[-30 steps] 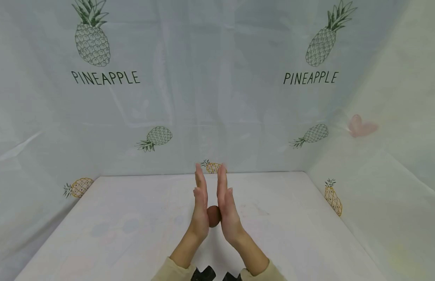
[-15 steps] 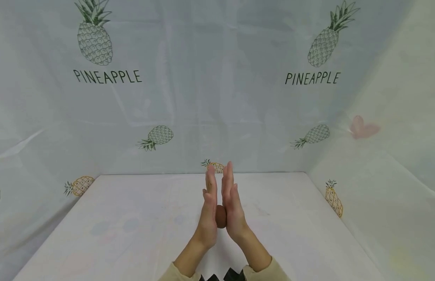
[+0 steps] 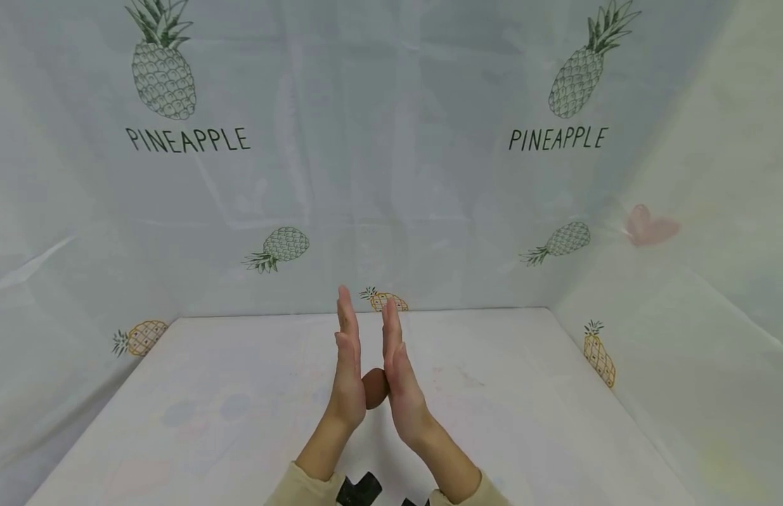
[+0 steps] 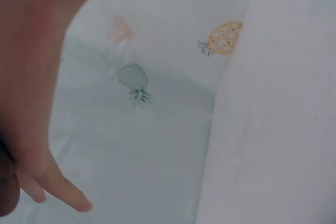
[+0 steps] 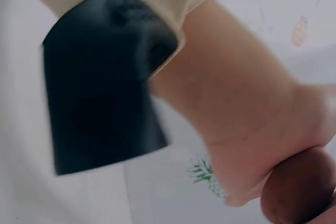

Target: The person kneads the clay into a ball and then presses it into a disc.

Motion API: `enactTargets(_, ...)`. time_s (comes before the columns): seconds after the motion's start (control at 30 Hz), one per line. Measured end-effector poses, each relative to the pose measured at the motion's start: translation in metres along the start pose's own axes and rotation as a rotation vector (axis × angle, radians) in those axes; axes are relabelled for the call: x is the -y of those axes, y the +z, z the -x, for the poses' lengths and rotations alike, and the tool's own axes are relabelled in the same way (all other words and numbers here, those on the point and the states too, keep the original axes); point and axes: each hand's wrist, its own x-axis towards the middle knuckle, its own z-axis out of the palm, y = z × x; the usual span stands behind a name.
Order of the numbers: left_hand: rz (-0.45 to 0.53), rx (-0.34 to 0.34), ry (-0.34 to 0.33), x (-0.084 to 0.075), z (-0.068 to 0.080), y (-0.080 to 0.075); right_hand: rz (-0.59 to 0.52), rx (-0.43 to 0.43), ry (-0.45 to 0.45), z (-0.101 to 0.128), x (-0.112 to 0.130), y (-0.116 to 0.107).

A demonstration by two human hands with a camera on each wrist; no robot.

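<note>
A white table (image 3: 240, 393) stands enclosed by a pineapple-print cloth (image 3: 391, 176), with a pink heart (image 3: 647, 226) on its right side.

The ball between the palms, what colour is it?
Reddish brown. The ball shows best in the head view, pressed between the left hand and right hand.

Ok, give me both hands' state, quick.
Left hand: open, fingers straight, palm pressing the brown ball.
Right hand: open, fingers straight, palm pressing the same ball from the other side.
</note>
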Motion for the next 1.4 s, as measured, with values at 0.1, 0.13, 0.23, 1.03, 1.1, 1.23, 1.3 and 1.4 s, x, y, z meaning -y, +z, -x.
enactTargets(0.1, -0.021, 0.005, -0.035, 0.007, 0.001, 0.003, 0.006, -0.01, 0.007, -0.001, 0.003, -0.003)
enactTargets(0.13, -0.031, 0.014, -0.045, 0.009, 0.003, 0.005, 0.004, -0.017, 0.009, -0.001, 0.004, -0.005)
enactTargets(0.23, -0.036, 0.059, -0.06, 0.011, 0.006, 0.012, -0.019, -0.045, 0.021, -0.003, 0.005, -0.01)
enactTargets(1.03, 0.028, 0.018, -0.06, 0.003, 0.003, 0.006, 0.002, -0.024, -0.014, 0.0, 0.002, 0.001)
enactTargets(1.1, 0.025, 0.04, -0.073, 0.006, 0.004, 0.01, 0.001, -0.042, -0.017, 0.0, 0.003, -0.003)
enactTargets(1.23, 0.04, 0.096, -0.064, 0.005, 0.007, 0.017, 0.011, -0.076, -0.024, -0.002, 0.005, -0.012)
enactTargets(1.3, 0.059, 0.118, -0.062, 0.001, 0.009, 0.019, 0.009, -0.094, -0.013, -0.002, 0.004, -0.016)
enactTargets(1.4, 0.07, 0.131, -0.038, -0.005, 0.012, 0.021, 0.004, -0.114, 0.009, -0.004, 0.002, -0.018)
